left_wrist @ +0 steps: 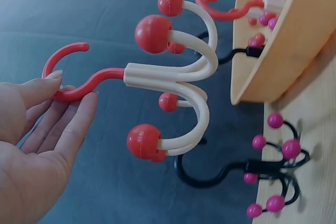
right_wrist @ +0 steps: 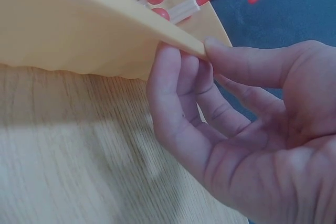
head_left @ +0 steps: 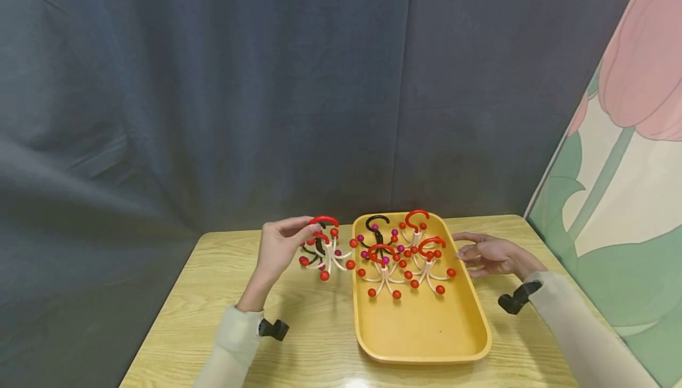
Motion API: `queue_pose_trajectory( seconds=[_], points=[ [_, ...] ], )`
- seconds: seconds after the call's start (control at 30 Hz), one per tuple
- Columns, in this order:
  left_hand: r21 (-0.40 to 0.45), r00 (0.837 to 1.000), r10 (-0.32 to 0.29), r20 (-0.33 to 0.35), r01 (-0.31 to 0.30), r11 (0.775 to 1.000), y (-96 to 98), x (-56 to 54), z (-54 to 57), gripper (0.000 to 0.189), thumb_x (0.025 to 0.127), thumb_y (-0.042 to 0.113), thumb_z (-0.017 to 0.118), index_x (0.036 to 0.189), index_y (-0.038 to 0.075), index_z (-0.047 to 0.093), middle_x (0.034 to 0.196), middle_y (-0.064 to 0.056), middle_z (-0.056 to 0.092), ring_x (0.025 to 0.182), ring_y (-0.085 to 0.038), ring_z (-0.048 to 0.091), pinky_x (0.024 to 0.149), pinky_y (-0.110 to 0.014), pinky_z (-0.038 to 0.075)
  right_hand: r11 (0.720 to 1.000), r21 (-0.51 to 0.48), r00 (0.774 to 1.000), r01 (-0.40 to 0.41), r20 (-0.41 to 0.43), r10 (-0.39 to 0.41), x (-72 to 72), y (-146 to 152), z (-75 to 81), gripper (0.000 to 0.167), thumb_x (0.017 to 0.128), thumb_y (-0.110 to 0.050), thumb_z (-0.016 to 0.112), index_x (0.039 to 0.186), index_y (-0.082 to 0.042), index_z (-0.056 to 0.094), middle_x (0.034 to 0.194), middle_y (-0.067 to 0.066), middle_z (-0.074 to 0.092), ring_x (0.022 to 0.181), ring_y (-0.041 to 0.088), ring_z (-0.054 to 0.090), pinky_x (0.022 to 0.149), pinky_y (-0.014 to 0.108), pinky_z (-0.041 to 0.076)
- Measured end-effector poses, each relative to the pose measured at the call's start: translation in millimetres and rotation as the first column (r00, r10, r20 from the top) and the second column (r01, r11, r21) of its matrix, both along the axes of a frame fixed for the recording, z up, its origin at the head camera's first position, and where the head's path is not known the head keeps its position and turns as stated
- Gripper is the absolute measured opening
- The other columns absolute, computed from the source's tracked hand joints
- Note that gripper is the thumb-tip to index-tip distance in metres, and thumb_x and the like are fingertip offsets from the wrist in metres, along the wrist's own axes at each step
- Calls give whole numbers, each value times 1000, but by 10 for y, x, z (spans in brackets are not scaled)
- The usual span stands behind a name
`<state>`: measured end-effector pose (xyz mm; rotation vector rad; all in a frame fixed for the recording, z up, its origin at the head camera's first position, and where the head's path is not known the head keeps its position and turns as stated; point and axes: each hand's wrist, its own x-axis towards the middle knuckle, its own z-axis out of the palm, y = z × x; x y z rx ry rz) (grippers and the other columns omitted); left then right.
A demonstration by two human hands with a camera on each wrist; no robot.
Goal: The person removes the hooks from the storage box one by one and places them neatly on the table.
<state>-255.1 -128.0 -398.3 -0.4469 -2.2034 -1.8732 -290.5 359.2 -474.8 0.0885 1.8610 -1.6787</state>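
Observation:
My left hand pinches the red hook of a white multi-arm hanger, whose curved arms end in red balls. It is held up to the left of a yellow tray. Behind it, a black hanger with magenta balls stands on the table outside the tray, partly hidden in the head view. My right hand grips the tray's right rim, thumb on top and fingers curled beneath, as the right wrist view shows. Inside the tray's far half stand several hangers, white ones with red hooks and a black one.
The light wooden table extends on both sides of the tray. A dark curtain hangs along its back edge. On the right rises a panel with a painted tulip.

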Motion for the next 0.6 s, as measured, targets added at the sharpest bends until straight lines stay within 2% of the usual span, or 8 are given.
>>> queue_pose_trajectory(
  seconds=[0.1, 0.33, 0.6],
  points=[
    [13, 1000, 27, 11, -27, 1000, -97, -25, 15, 28, 88, 21, 87, 110, 4, 82, 100, -16, 83, 85, -19, 81, 77, -31, 66, 1000, -8, 1000, -4, -3, 4, 1, 7, -10, 75, 103, -7, 64, 164, -6, 22, 109, 6, 70, 98, 19, 73, 81, 39, 66],
    [19, 996, 89, 20, -89, 996, -288, -64, 58, 30, 89, 22, 86, 112, 3, 81, 97, -8, 84, 83, -11, 81, 82, -27, 65, 1000, -4, 1000, -4, -5, 4, -5, 26, -24, 74, 103, -8, 65, 164, -7, 23, 109, 5, 70, 97, 19, 74, 81, 40, 66],
    [11, 988, 151, 11, -152, 988, -452, -101, 94, 33, 90, 20, 85, 113, -3, 79, 98, -10, 84, 82, -10, 80, 81, -23, 64, 1000, -12, 1000, -4, 3, 4, -8, 29, -34, 75, 103, -8, 65, 165, -7, 22, 111, 6, 70, 98, 20, 74, 80, 39, 66]
  ],
)
